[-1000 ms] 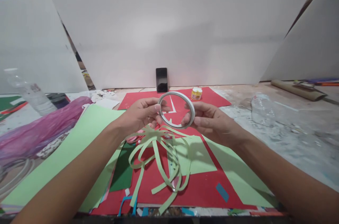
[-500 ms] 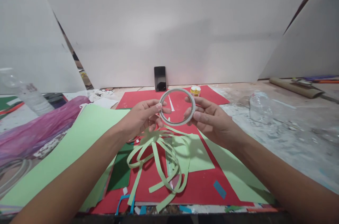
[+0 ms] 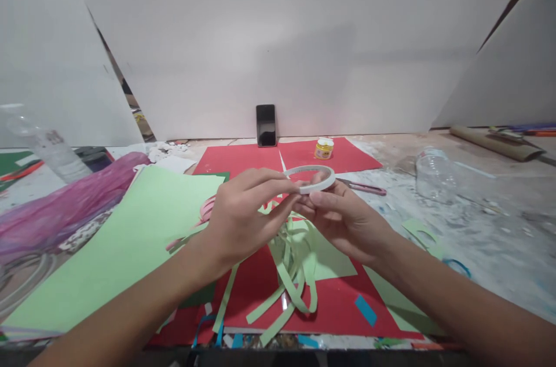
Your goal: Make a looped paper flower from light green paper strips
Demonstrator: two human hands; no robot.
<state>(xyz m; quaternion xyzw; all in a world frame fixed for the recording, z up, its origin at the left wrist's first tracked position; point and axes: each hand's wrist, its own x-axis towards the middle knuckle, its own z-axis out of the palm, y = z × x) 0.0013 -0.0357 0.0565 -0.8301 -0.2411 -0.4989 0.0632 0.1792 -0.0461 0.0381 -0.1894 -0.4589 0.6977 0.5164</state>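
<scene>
Both hands meet over the red paper sheet (image 3: 243,158). My right hand (image 3: 347,219) grips a thin white tape roll (image 3: 313,178), now lying nearly flat. My left hand (image 3: 243,210) pinches at the roll's near edge with thumb and fingertips. Under the hands hangs a bunch of light green paper strips (image 3: 289,280), looped and trailing onto the red sheet; I cannot tell which hand holds it. A pink strip (image 3: 206,210) shows just left of my left hand.
A large light green sheet (image 3: 130,234) lies left, by a purple plastic bag (image 3: 73,205) and a plastic bottle (image 3: 47,144). A phone (image 3: 266,125) leans on the white board. A small yellow jar (image 3: 324,148), pink-handled scissors (image 3: 362,186) and a clear bottle (image 3: 434,173) lie right.
The tape roll has tipped from facing me to nearly flat. My left hand moved right to pinch its edge, and both hands sank lower over the green strips.
</scene>
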